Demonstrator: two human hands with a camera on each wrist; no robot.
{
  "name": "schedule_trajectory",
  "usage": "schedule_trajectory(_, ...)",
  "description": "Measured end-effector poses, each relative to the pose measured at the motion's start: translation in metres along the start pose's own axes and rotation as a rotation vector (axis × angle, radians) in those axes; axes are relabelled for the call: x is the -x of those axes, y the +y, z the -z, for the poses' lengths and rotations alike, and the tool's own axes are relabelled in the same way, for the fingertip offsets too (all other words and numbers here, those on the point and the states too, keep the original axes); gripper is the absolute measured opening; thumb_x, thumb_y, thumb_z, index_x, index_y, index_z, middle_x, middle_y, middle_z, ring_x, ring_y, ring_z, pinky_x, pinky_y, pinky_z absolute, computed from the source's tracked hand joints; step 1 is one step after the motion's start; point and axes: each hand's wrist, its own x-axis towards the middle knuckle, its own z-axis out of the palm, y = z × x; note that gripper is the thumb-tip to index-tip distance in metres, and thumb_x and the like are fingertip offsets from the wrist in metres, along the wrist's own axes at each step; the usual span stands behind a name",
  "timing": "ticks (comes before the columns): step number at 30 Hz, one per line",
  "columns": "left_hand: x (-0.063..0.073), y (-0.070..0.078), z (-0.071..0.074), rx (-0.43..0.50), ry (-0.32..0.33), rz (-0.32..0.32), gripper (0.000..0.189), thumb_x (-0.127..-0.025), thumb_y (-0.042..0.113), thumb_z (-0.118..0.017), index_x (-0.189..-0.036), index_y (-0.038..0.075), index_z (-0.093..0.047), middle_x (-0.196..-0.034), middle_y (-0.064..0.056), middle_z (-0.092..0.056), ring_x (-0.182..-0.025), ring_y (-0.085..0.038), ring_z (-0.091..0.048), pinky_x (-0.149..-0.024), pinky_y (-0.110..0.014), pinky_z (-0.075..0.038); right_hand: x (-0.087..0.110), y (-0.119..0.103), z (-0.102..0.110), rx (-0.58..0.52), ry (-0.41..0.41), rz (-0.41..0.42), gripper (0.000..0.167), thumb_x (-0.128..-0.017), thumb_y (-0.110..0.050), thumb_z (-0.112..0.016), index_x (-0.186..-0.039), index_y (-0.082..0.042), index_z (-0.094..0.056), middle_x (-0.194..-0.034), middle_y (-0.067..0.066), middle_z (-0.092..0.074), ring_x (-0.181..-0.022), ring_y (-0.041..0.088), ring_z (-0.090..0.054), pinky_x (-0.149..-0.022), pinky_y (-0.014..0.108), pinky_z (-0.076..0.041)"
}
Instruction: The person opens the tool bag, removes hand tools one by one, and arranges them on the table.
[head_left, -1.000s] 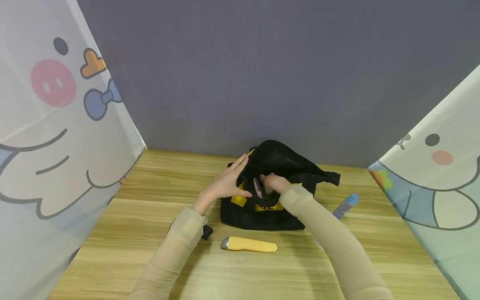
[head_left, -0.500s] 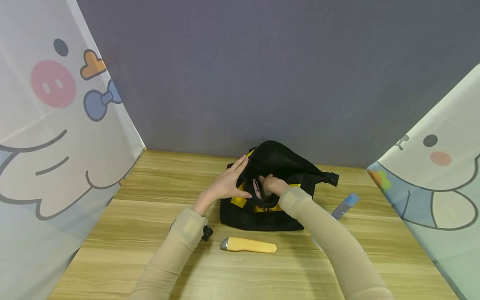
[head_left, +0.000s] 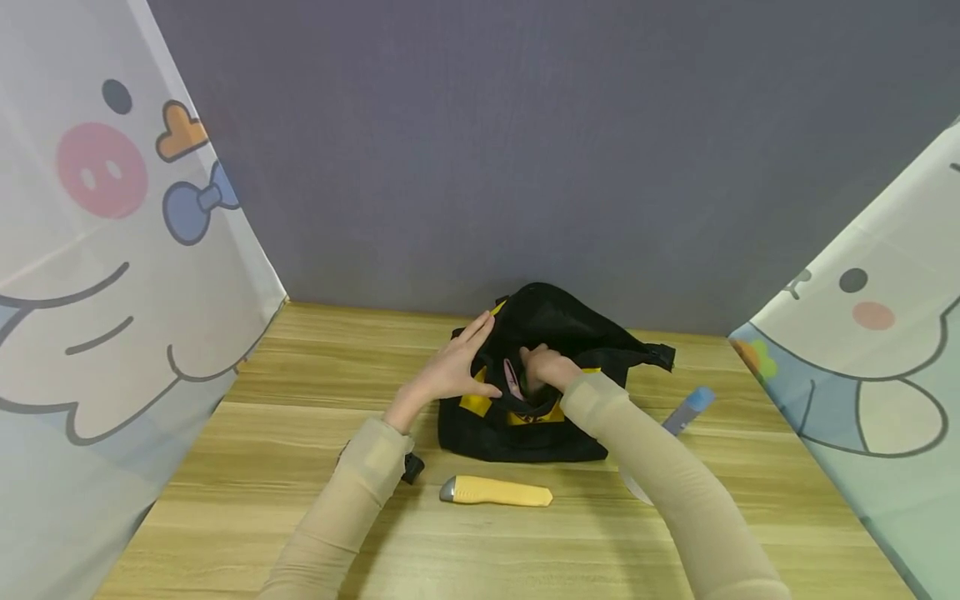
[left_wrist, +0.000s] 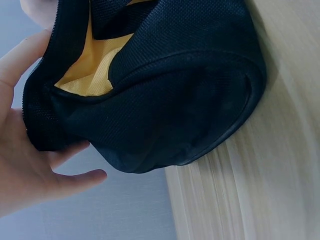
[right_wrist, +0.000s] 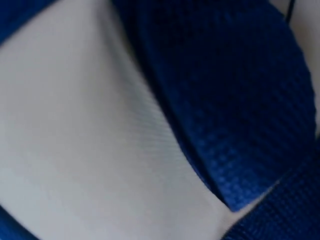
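Two hands: both at the black bag (head_left: 517,443), placed almost as they were a second ago.
Change since then: slight; the head view has shifted a little, and a touch more of the white item (head_left: 635,487) shows beside the right sleeve (head_left: 684,485).
Left hand (head_left: 450,369): spread, thumb well apart from the fingers, touching the bag's rim; the left wrist view shows a finger passing behind the zip edge.
Right hand (head_left: 550,367): reaching into the bag's mouth; its fingertips are hidden, so I cannot tell whether they pinch anything.
Bag: on the desk (head_left: 247,483), mouth open, yellow patches on its front.
Pink item (head_left: 512,379): in the mouth, between the two hands.
Yellow cutter (head_left: 501,491): lying in front of the bag, apart from it.
Blue-capped tube (head_left: 689,410): right of the bag, partly behind the right sleeve.
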Motion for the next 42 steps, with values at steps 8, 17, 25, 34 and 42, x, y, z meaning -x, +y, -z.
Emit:
schedule_trajectory(8,0.001,0.002,0.003,0.006,-0.01,0.004,0.116,-0.08,0.038,-0.082,-0.161,0.014,-0.003,-0.17,-0.003,0.002,-0.153,-0.037,-0.021,-0.118,-0.064,-0.024,0.008,0.0,0.01,-0.052,-0.028,0.024,0.096,-0.085,-0.025,-0.076,-0.16,-0.01,-0.018,-0.156,0.028,-0.03,-0.132,0.038,-0.048,-0.108,0.046,-0.046)
schedule_trajectory(17,0.0,-0.001,0.001,0.009,-0.008,-0.003,0.116,-0.08,0.039,-0.082,-0.161,0.014,-0.003,-0.17,-0.004,0.003,-0.153,-0.036,-0.021,-0.119,-0.064,-0.023,0.02,0.002,0.025,-0.046,-0.014,0.061,0.102,-0.082,-0.026,-0.08,-0.16,-0.009,-0.017,-0.159,0.03,-0.023,-0.132,0.04,-0.048,-0.108,0.049,-0.046)
schedule_trajectory(25,0.0,-0.001,0.001,0.006,-0.01,0.01,0.116,-0.08,0.039,-0.082,-0.161,0.016,-0.003,-0.17,-0.002,0.003,-0.152,-0.039,-0.021,-0.115,-0.064,-0.03,0.036,0.006,0.04,-0.049,0.016,0.089,0.09,-0.081,-0.021,-0.081,-0.154,-0.011,-0.029,-0.151,0.027,-0.034,-0.112,0.035,-0.055,-0.088,0.043,-0.051)
schedule_trajectory(34,0.0,-0.002,0.003,0.012,-0.02,0.024,0.116,-0.081,0.04,-0.082,-0.161,0.016,-0.002,-0.17,-0.001,0.005,-0.152,-0.04,-0.02,-0.114,-0.062,-0.034,0.05,0.007,0.054,-0.061,0.047,0.109,0.083,-0.082,-0.02,-0.08,-0.15,-0.014,-0.033,-0.153,0.025,-0.032,-0.107,0.032,-0.055,-0.081,0.038,-0.051)
schedule_trajectory(42,0.002,0.003,0.004,0.006,-0.03,0.016,0.116,-0.08,0.039,-0.082,-0.161,0.014,-0.002,-0.17,-0.002,0.005,-0.152,-0.04,-0.02,-0.116,-0.061,-0.032,0.068,0.007,0.064,-0.064,0.083,0.139,0.065,-0.082,-0.016,-0.079,-0.137,-0.015,-0.044,-0.147,0.023,-0.038,-0.115,0.035,-0.053,-0.089,0.042,-0.053)
